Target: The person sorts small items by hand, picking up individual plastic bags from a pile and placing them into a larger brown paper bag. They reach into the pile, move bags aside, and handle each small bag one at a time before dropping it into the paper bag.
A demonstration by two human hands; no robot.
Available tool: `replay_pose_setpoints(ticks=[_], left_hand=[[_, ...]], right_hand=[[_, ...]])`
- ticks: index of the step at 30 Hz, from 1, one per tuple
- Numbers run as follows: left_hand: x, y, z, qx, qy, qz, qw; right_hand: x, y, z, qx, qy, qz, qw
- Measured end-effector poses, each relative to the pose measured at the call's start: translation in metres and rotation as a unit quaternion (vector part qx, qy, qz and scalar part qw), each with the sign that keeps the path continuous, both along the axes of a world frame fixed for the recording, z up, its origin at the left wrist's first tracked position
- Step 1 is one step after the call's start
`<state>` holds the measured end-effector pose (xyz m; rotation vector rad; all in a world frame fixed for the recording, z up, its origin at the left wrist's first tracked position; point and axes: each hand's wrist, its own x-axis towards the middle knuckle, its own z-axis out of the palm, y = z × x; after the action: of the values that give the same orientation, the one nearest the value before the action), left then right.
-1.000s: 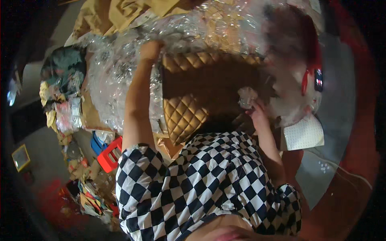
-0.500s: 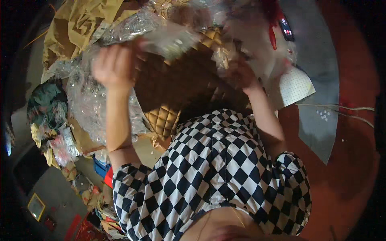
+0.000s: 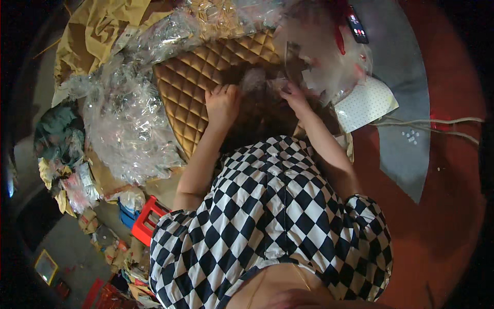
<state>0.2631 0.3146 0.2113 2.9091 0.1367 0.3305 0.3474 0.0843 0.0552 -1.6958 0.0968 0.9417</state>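
Observation:
A brown quilted pad lies spread in front of my body, its lower part in shadow. Over its middle is my left hand, fingers curled in; whatever may be inside them is hidden. My right hand pinches the edge of a small clear plastic bag, thumb and fingers together. Another bit of clear plastic shows blurred between the two hands. To the left of the pad a big heap of clear plastic packets is piled up.
Beyond the pad lie more packets and crumpled brown paper. A large translucent bag is at the far right, near a phone and a dotted white sheet. A red stool stands low at left.
My left hand has come down and right from the packet heap, and the clear packet near it is gone from there. My right hand has shifted slightly left, over the pad.

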Motion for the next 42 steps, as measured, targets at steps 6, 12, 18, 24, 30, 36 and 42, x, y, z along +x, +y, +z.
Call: replay_pose_setpoints(ticks=[6, 12, 18, 24, 30, 36, 42], left_hand=[[0.037, 0.007, -0.002, -0.074, 0.012, 0.082, 0.994], [0.076, -0.006, 0.053, -0.106, -0.11, -0.1, 0.983], [0.072, 0.017, 0.04, 0.037, -0.079, -0.183, 0.979], [0.066, 0.016, 0.015, 0.074, -0.103, -0.167, 0.978], [0.05, 0.016, 0.022, 0.093, -0.072, -0.251, 0.961], [0.055, 0.032, 0.007, -0.002, 0.021, -0.208, 0.978], [0.062, 0.006, 0.007, -0.287, -0.018, -0.194, 0.938]], right_hand=[[-0.003, -0.023, 0.074, 0.12, 0.067, -0.063, 0.988], [-0.01, -0.057, 0.09, 0.13, 0.106, -0.122, 0.978], [0.009, 0.001, 0.169, 0.068, -0.314, 0.114, 0.94], [0.035, 0.039, 0.159, -0.057, -0.419, 0.289, 0.859], [0.058, 0.039, 0.183, -0.28, -0.535, 0.297, 0.74], [0.069, 0.019, 0.212, -0.245, -0.453, 0.228, 0.826], [0.067, 0.059, 0.209, 0.069, -0.454, -0.058, 0.886]])
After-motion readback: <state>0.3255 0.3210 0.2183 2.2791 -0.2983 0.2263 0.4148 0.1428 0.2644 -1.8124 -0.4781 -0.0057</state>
